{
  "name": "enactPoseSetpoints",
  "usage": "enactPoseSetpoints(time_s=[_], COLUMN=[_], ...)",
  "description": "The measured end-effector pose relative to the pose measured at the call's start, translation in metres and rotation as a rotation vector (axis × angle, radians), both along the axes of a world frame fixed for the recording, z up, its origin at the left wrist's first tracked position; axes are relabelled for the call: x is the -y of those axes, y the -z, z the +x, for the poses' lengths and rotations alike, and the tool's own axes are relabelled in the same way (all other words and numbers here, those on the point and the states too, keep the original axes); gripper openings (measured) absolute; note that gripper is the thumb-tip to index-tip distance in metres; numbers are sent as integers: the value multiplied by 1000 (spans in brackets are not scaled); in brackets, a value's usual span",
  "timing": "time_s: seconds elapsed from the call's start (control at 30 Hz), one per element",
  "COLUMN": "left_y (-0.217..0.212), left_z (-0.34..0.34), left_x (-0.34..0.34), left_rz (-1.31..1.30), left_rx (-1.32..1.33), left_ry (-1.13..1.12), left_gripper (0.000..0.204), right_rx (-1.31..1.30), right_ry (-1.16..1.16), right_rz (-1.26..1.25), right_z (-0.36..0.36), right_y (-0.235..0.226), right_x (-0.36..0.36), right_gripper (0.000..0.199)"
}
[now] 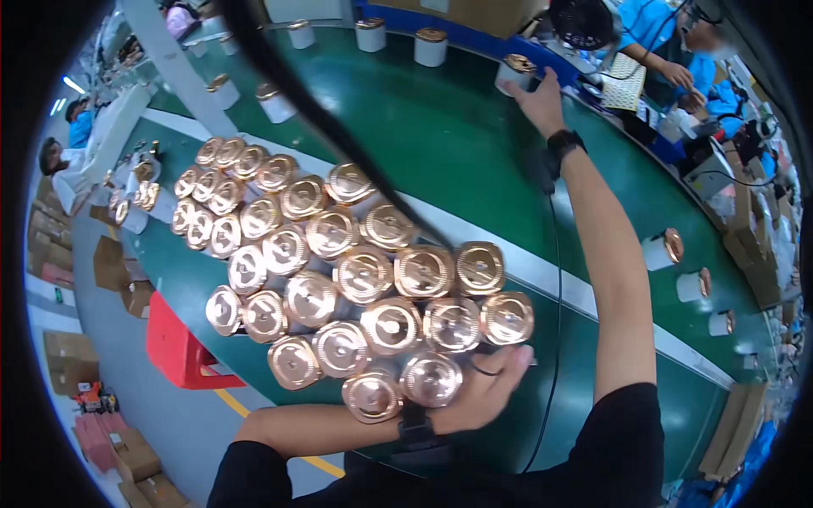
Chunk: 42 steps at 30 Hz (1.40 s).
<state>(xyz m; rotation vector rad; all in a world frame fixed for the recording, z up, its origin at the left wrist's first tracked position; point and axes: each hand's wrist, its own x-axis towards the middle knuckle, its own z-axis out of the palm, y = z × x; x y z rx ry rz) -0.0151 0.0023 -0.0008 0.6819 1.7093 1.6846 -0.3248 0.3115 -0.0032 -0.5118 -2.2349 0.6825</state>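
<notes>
My right hand (539, 100) reaches to the far side of the green conveyor belt, fingers apart around a white jar with a shiny rose-gold lid (519, 63). Its thumb overlaps the front of the jar; a firm grip does not show. Close to my body, my left hand (487, 394) lies against the near right edge of a big group of similar lidded jars (391, 325). Jars partly hide its fingers, and blur keeps me from telling whether it holds one. Black bands circle both wrists.
More lidded jars stand along the belt (423, 135), some at far left and some at right (663, 249). A black cable (555, 339) crosses the green surface, and a dark blurred strap cuts the view. Beyond are co-workers in blue (648, 25). A red stool (174, 343) stands left.
</notes>
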Motion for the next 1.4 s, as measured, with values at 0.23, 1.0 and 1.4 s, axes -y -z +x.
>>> enactPoseSetpoints(time_s=[0.23,1.0,1.4], left_y=[-20,-10,-10], left_z=[-8,1,-3], left_x=[2,-3,0], left_rz=[53,7,-26], left_rx=[5,141,-385], left_ry=[25,112,105], left_gripper=[37,47,36], right_rx=[-45,-268,-199], right_ry=[-247,-517,-458], right_rz=[-617,-1054,-1041], right_z=[16,395,389], right_y=[4,-10,-12], right_x=[-10,166,173], right_gripper=[68,48,45])
